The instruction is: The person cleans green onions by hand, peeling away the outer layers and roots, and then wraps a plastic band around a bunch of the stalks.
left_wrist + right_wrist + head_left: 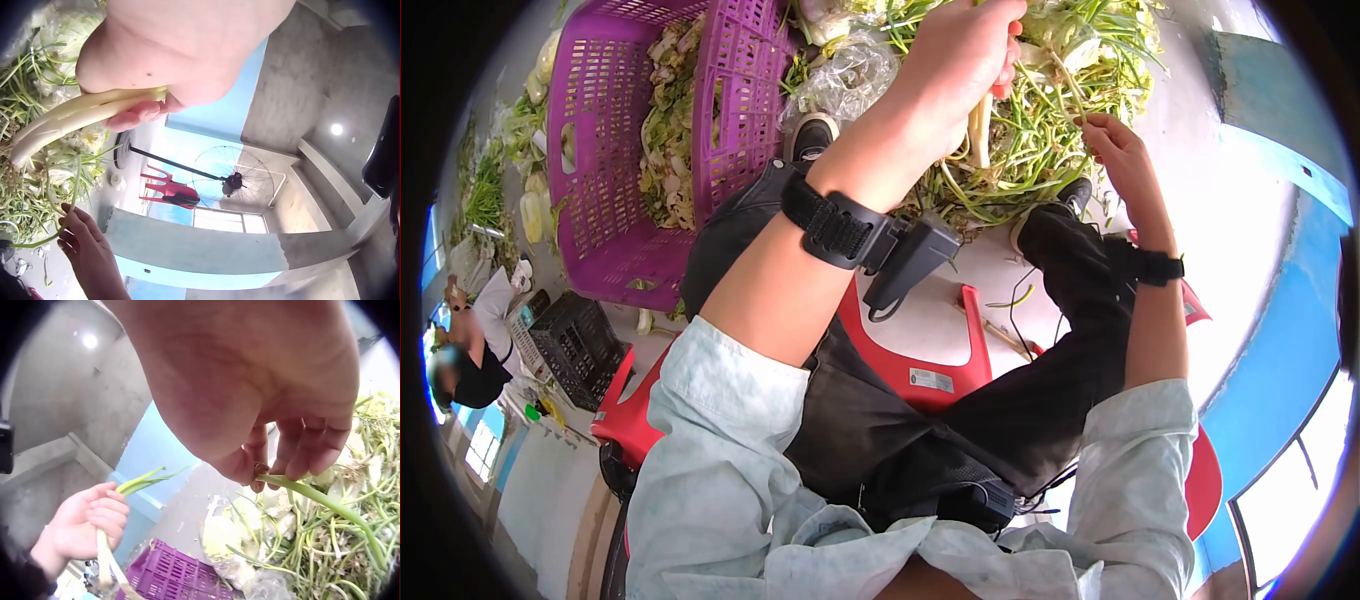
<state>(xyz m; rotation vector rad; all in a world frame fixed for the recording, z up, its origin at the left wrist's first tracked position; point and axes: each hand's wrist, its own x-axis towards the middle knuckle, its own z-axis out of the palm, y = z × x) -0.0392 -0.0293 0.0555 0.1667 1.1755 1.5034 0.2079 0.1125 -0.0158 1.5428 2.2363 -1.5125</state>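
Note:
My left hand grips a small bunch of scallions. Their white ends and roots point down and their green tops stick out above the fist in the right wrist view. To its right, my right hand pinches the end of a long green scallion leaf between thumb and fingertips. The leaf bends down over a heap of trimmed greens on the floor, where loose leaves, roots and stalks lie tangled.
A purple crate with leafy scraps stands at the left, beside a clear plastic bag. Red chair parts show around my legs. Farther left are another person and a black crate. A fan stands across the room.

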